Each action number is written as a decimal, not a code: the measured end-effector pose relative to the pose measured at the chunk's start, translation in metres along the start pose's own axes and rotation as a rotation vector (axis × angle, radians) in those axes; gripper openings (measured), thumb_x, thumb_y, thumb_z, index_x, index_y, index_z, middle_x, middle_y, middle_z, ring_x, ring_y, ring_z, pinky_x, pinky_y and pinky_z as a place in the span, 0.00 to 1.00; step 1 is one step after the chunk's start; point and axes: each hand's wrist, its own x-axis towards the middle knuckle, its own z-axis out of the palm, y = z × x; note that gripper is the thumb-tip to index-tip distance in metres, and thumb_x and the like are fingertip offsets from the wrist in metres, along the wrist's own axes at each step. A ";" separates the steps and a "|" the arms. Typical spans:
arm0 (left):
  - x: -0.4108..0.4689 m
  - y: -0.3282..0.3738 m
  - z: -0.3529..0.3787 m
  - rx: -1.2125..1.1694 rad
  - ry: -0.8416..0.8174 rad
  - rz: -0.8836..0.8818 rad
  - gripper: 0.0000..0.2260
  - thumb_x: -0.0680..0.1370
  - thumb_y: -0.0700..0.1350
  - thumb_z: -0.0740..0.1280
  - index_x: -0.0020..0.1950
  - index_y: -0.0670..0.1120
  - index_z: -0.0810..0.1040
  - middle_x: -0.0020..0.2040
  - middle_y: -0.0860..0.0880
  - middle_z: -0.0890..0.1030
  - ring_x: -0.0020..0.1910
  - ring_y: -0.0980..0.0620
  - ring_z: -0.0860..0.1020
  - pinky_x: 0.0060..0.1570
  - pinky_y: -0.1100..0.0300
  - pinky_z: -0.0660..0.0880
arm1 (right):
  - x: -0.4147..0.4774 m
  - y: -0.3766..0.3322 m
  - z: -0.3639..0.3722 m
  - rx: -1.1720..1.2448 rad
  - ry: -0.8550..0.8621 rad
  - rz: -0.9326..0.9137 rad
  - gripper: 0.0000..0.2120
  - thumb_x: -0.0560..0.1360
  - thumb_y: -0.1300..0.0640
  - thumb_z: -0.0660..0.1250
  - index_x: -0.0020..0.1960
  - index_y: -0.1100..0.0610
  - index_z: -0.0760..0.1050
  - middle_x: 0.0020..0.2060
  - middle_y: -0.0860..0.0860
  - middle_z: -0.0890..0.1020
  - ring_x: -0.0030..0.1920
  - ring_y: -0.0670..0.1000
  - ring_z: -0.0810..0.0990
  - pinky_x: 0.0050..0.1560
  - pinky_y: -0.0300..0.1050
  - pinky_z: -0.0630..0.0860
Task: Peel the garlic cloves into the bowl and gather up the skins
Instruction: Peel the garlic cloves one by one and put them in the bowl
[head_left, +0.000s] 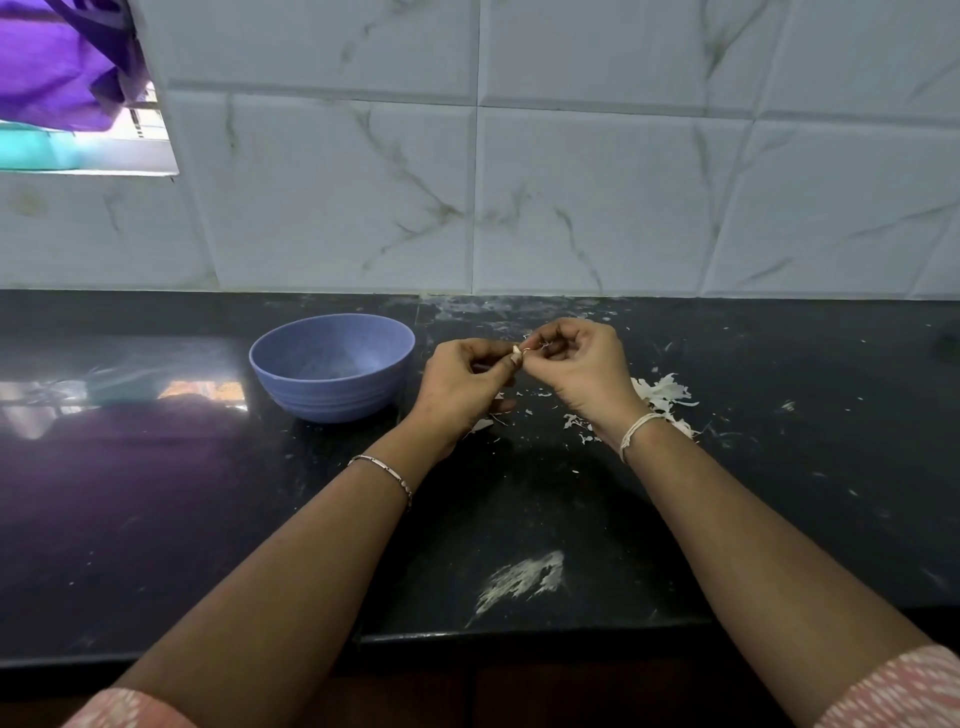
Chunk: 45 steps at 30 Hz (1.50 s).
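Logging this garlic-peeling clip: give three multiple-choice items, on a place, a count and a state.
1. The round blue plastic bowl stands on the black stone counter: A left of both hands; B right of both; C between them.
2. Bowls in view: A three; B one; C two.
3. The left hand and right hand: A lie flat; B hang empty; C pinch one small pale garlic clove.
Key: 1 A, it sits left of the left hand; 2 B, no other shows; 3 C, both grip the clove.
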 end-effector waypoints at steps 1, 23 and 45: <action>0.000 0.000 0.000 0.004 -0.003 0.000 0.08 0.78 0.39 0.68 0.57 0.40 0.81 0.49 0.41 0.81 0.45 0.53 0.80 0.39 0.59 0.81 | 0.000 0.001 0.000 -0.029 -0.002 -0.021 0.09 0.66 0.65 0.76 0.36 0.53 0.80 0.38 0.58 0.84 0.35 0.48 0.79 0.42 0.48 0.80; -0.001 0.000 0.001 0.159 0.096 0.079 0.08 0.79 0.41 0.68 0.57 0.42 0.82 0.47 0.42 0.83 0.42 0.50 0.81 0.41 0.50 0.83 | -0.001 0.001 -0.002 -0.059 -0.008 -0.026 0.04 0.68 0.62 0.77 0.39 0.55 0.83 0.36 0.52 0.86 0.40 0.54 0.85 0.47 0.54 0.83; 0.000 0.004 0.000 -0.160 0.165 -0.078 0.06 0.76 0.37 0.69 0.46 0.35 0.83 0.35 0.47 0.81 0.33 0.55 0.76 0.39 0.57 0.81 | 0.008 0.009 -0.010 -0.272 0.098 -0.101 0.04 0.70 0.58 0.73 0.37 0.52 0.80 0.32 0.46 0.82 0.33 0.43 0.78 0.39 0.39 0.76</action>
